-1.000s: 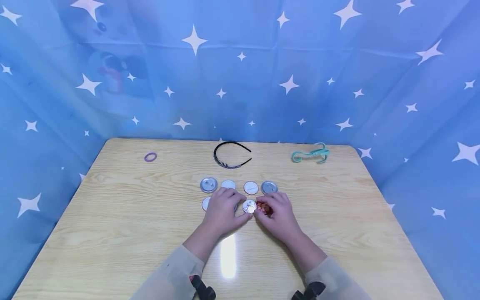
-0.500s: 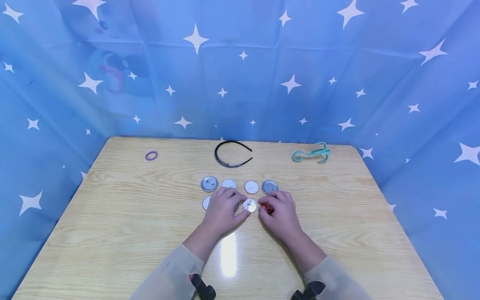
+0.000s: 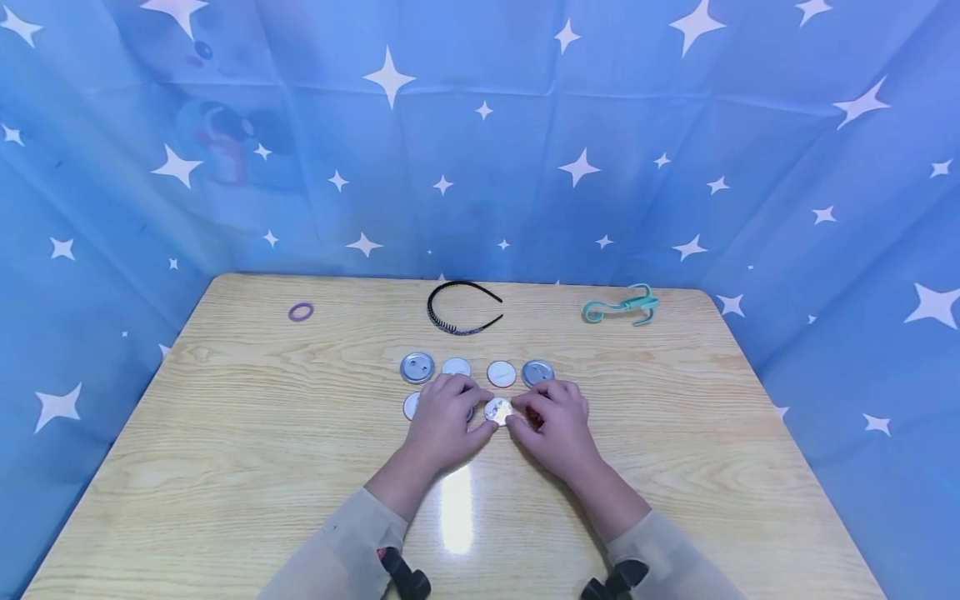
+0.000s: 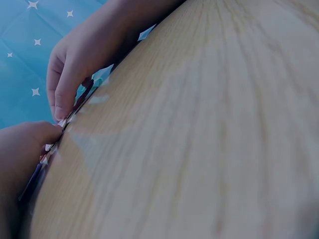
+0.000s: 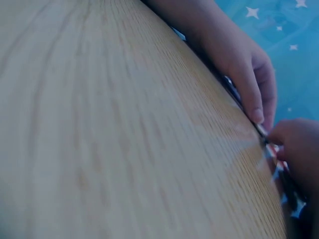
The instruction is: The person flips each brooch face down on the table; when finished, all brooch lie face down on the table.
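In the head view, a shiny white-silver pin badge [image 3: 497,410] lies on the table between my two hands. My left hand [image 3: 444,417] holds its left side between thumb and forefinger. From the other side, the thumb and forefinger of my right hand [image 3: 557,425] meet its right edge. A red round piece [image 3: 534,417] shows partly under the right hand's fingers. Behind the hands is a row of badges: a silver back [image 3: 417,367], a white one [image 3: 456,367], another white one [image 3: 502,374] and a silver back [image 3: 537,372]. The left hand partly covers a white badge [image 3: 410,406].
Along the far side of the wooden table [image 3: 262,433] lie a purple ring-shaped band [image 3: 301,312], a black toothed headband [image 3: 455,327] and a teal claw-like hair clip [image 3: 622,307]. A blue star-patterned curtain [image 3: 480,150] hangs behind and beside the table.
My right fingers drew slightly away from the silver badge, then came back to its right edge. Less of the red piece shows now. The left hand stays in place.
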The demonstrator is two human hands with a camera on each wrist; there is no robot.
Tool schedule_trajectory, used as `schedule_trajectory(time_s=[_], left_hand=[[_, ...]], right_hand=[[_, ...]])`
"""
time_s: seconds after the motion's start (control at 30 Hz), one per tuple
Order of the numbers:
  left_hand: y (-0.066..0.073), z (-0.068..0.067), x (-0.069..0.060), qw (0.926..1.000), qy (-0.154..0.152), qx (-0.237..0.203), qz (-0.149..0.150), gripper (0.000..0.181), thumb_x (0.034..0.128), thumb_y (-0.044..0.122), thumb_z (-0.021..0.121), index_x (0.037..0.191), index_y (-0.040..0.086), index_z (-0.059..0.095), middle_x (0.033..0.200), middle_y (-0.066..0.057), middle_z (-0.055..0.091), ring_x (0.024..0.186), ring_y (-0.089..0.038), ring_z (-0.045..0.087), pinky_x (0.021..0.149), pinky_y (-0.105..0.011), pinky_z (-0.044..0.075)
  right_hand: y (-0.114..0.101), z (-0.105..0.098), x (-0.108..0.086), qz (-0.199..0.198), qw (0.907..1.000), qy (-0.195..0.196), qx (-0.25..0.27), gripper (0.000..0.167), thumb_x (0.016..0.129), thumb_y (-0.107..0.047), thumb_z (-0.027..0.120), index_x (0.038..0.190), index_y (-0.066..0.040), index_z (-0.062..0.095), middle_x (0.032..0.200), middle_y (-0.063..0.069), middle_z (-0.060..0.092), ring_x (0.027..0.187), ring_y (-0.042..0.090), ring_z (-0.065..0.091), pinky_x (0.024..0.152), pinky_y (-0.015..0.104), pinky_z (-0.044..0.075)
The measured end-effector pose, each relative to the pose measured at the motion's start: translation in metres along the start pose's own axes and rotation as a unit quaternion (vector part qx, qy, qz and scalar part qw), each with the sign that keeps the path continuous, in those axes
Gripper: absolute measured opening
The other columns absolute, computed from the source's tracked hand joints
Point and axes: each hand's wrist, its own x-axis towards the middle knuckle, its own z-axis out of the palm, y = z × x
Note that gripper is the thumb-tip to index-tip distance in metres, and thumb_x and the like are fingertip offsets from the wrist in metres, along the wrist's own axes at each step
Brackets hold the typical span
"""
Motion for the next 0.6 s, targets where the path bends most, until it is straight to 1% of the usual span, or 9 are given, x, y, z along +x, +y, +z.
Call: schedule_trajectory(time_s=[0.1,0.2,0.37,0.5,0.6], left_hand=[[-0.0003,0.0002,0.0000,1.0000,-0.003,-0.002,-0.001,0.042,0.0906,0.047,0.081,0.125,0.023,0.078,0.123,0.004,0.067,0.121,-0.023,0.056,0.111,-0.048,0.040],[-0.0009,0.0013,0.0001,1.0000,0.000,-0.005,0.002,0.041,0.0911,0.047,0.081,0.125,0.024,0.078,0.123,0.005,0.068,0.121,-0.023,0.056,0.108,-0.049,0.041],[-0.0019,0.0019,-0.0002,0.9999,0.001,-0.009,0.006,0.040,0.0927,0.046,0.080,0.127,0.025,0.077,0.124,0.006,0.070,0.119,-0.021,0.057,0.104,-0.048,0.043],[-0.0014,0.0017,-0.0002,0.9997,0.003,-0.024,0.005,0.039,0.0935,0.044,0.080,0.127,0.025,0.077,0.124,0.006,0.073,0.120,-0.021,0.058,0.106,-0.049,0.042],[-0.0012,0.0024,0.0000,0.9992,0.012,-0.038,0.005,0.038,0.0926,0.042,0.082,0.126,0.025,0.077,0.123,0.006,0.075,0.122,-0.021,0.058,0.108,-0.049,0.041]], right_hand=[[-0.0004,0.0002,-0.0001,-0.009,1.0000,0.001,-0.004,0.029,0.083,-0.029,0.090,0.106,-0.013,0.083,0.112,0.004,0.067,0.113,0.035,0.051,0.095,0.055,0.033],[-0.0009,0.0002,-0.0001,-0.015,0.9998,-0.003,-0.008,0.030,0.082,-0.030,0.091,0.106,-0.013,0.084,0.113,0.004,0.068,0.114,0.036,0.051,0.096,0.056,0.033],[-0.0012,0.0007,0.0001,-0.016,0.9998,-0.013,-0.004,0.028,0.083,-0.029,0.091,0.107,-0.015,0.084,0.114,0.003,0.069,0.116,0.035,0.050,0.097,0.055,0.033],[-0.0019,0.0005,0.0006,-0.018,0.9998,-0.010,0.004,0.027,0.083,-0.028,0.091,0.107,-0.016,0.084,0.114,0.002,0.069,0.116,0.034,0.051,0.097,0.053,0.032],[-0.0024,0.0003,0.0006,-0.021,0.9997,-0.002,0.012,0.026,0.083,-0.025,0.091,0.106,-0.015,0.084,0.113,0.002,0.069,0.114,0.034,0.052,0.095,0.053,0.033]])
